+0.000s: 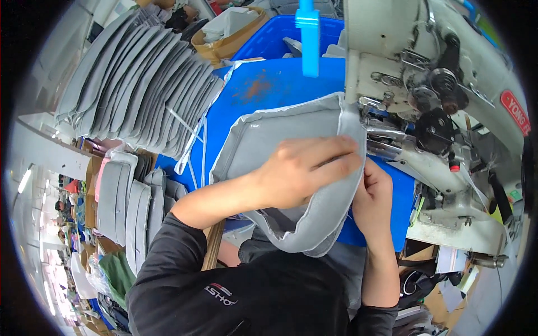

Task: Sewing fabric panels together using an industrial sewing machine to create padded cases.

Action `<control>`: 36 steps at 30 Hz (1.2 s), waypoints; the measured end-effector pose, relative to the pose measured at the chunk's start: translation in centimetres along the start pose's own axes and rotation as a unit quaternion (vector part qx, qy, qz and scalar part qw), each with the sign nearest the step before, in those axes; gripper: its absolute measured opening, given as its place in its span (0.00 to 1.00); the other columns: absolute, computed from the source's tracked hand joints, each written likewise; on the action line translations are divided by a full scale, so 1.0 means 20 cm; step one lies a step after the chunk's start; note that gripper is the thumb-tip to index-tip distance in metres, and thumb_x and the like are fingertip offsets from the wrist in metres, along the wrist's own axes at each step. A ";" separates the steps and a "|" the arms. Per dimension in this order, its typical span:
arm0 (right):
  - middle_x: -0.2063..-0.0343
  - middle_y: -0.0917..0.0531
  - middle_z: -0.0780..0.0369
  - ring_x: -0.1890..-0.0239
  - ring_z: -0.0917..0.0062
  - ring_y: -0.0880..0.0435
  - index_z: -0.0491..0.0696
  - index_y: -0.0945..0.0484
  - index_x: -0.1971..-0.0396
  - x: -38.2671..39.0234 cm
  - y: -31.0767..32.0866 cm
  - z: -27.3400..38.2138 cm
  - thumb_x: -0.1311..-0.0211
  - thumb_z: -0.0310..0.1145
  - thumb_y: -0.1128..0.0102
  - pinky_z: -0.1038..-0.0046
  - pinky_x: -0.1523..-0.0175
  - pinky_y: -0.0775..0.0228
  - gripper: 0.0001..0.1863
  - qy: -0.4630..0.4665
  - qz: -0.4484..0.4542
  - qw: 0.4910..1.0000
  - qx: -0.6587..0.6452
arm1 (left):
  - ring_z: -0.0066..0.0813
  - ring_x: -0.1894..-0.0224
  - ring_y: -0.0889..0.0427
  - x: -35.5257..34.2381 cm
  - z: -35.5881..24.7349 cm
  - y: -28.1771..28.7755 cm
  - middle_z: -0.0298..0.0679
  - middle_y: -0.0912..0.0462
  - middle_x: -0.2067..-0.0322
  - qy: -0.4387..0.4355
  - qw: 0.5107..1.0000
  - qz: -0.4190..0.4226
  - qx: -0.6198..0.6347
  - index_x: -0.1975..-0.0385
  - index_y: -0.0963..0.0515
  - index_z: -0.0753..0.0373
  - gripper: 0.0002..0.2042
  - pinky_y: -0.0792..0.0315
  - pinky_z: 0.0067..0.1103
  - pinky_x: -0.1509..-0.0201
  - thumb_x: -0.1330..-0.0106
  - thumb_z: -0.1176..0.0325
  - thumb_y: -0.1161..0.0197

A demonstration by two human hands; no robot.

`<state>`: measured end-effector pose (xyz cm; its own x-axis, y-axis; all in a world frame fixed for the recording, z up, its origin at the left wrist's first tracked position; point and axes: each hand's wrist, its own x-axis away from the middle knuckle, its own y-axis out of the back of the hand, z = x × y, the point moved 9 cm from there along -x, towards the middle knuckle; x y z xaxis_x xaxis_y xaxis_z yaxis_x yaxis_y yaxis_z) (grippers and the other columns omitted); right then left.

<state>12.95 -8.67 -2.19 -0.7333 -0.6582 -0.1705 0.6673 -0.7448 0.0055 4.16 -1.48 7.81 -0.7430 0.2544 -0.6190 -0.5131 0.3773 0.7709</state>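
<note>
A grey fabric cover (269, 131) with raised side walls lies partly on the blue work table, its near end hanging over the edge toward my lap. My left hand (314, 165) reaches across its inside, fingers closed on the right-hand wall. On the outer side of that same wall, my right hand (374, 193) has its fingers curled at the fabric edge, with the fingertips partly hidden behind it. The cover's far right corner touches the needle area of a white sewing machine (386, 120).
To the left stands a large row of grey fabric pieces (134, 84), with more stacked pieces (126, 196) below. White tape (204, 143) trails over the table (224, 106). Behind are a blue crate (269, 39) and a cardboard box (246, 36). A light-blue bar (309, 45) hangs over the table.
</note>
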 end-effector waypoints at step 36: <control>0.85 0.27 0.73 0.86 0.93 0.35 0.46 0.27 0.78 -0.05 0.04 -0.01 0.24 0.33 0.52 0.84 0.82 0.45 0.18 -0.040 -0.017 0.994 -0.096 | 0.37 0.61 0.19 0.03 0.08 -0.10 0.38 0.21 0.60 0.045 0.995 -0.012 -0.083 0.52 0.21 0.62 0.24 0.22 0.27 0.62 0.55 0.77 0.38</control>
<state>14.32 -8.58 -2.18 -0.7590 -0.6452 -0.0876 0.6486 -0.7374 -0.1886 5.46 -0.66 5.71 -0.7610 0.1630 -0.6280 -0.5902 0.2278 0.7744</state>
